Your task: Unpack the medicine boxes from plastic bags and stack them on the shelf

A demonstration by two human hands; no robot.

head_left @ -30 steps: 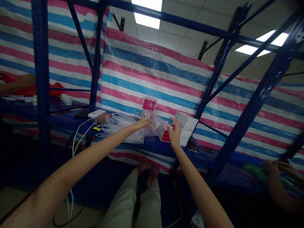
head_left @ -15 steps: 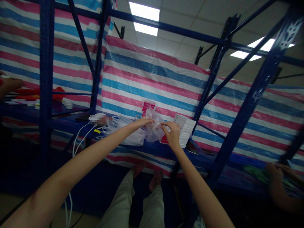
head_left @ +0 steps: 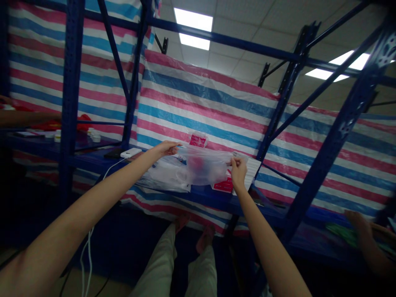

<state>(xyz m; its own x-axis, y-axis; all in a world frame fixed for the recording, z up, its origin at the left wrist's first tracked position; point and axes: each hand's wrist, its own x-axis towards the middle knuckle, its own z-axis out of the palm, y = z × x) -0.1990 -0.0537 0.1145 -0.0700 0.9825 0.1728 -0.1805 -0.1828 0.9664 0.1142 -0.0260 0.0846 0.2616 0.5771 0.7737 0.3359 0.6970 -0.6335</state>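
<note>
A clear plastic bag (head_left: 206, 167) is stretched sideways between my two hands above the blue shelf. My left hand (head_left: 168, 148) pinches its left end, fingers closed. At the other end my right hand (head_left: 238, 167) grips the bag's edge between thumb and fingers. Through the film, red shapes behind show blurred. Below my left hand lies a pile of clear plastic bags (head_left: 167, 175). Beside my right hand are red boxes (head_left: 223, 185) and a stack of white boxes (head_left: 253, 171). A pink-red packet (head_left: 198, 140) stands against the striped sheet.
Blue rack posts (head_left: 72, 82) frame the shelf on both sides. A white device (head_left: 130, 153) with a cable lies at the left, near small white jars (head_left: 95, 136). Another person's arm (head_left: 31, 119) reaches in at far left; a person's hand (head_left: 359, 225) is at far right.
My hands have moved apart, and the bunched bag is now drawn out wide between them. The camera view has shifted slightly. The arm at far left reaches further in.
</note>
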